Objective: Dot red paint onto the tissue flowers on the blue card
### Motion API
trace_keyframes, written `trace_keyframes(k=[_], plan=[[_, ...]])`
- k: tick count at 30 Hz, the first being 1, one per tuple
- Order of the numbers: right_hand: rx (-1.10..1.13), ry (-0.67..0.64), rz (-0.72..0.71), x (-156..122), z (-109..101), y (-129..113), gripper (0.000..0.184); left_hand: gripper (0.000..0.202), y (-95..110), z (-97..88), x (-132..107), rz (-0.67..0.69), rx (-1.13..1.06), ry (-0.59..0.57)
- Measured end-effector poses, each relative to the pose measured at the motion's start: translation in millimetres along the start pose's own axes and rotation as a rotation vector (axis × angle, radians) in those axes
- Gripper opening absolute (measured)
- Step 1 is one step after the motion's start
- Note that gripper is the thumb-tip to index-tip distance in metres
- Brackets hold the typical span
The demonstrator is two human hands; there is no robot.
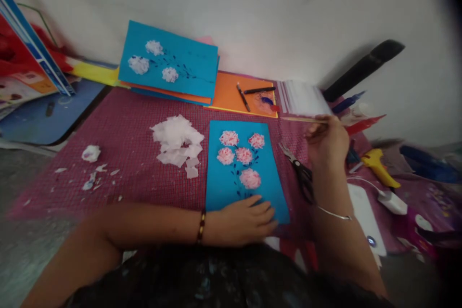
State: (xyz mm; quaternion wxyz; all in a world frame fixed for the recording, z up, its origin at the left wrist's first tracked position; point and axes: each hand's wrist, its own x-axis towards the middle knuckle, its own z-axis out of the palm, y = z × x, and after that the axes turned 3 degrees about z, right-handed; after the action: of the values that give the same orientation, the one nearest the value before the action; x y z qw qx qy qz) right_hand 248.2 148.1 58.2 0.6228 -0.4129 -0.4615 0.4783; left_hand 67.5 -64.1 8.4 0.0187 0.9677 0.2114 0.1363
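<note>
A blue card (212, 168) lies in front of me, with several pink-and-white crumpled flowers and dark blue painted leaf marks on it. My left hand (240, 221) rests flat across the card's near edge, fingers stretched out. To the right of the card, my right hand (328, 139) is raised with its fingers closed on what looks like a thin paintbrush (298, 119), which points left. Below that hand, scissors (301, 171) with dark handles lie on the cloth, partly behind my wrist. The orange sheet (227, 94) beyond the card carries a blue paint smear (267, 100) and two dark pens.
Left of the card sits a pile of white paper pieces (176, 139); a crumpled white ball (91, 153) is farther left. Another blue card (195, 53) with white flowers leans at the back. A yellow glue gun (378, 166) and a white phone (364, 216) lie right.
</note>
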Motion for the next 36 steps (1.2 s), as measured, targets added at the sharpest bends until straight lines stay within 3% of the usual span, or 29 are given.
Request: trace_keyframes(k=[4, 8, 11, 14, 18, 24, 36], plan=[[0.102, -0.106, 0.147, -31, -4, 5, 0.022, 0.046, -3, 5.3, 3, -0.016, -0.038, -0.017], [0.131, -0.165, 0.206, -53, 5, 13, 0.027, 0.041, 0, 3.2, 0, 0.066, -0.053, -0.033], [0.015, -0.155, 0.141, -64, 10, 14, 0.029, 0.037, 0, -1.5, -3, 0.081, -0.055, -0.032], [-0.235, -0.107, 0.013, -72, 12, 13, 0.029, 0.031, -3, -3.2, -2, 0.054, -0.087, -0.013], [-0.392, -0.178, -0.03, -81, 13, 17, 0.028, 0.027, -4, 3.3, -1, 0.03, -0.155, 0.014], [-0.407, -0.264, 0.05, -85, 14, 24, 0.026, 0.024, -5, 8.3, 1, 0.012, -0.183, 0.017], [-0.39, -0.188, -0.033, -85, 20, 28, 0.027, 0.027, -3, 1.3, -3, -0.001, -0.149, 0.01]])
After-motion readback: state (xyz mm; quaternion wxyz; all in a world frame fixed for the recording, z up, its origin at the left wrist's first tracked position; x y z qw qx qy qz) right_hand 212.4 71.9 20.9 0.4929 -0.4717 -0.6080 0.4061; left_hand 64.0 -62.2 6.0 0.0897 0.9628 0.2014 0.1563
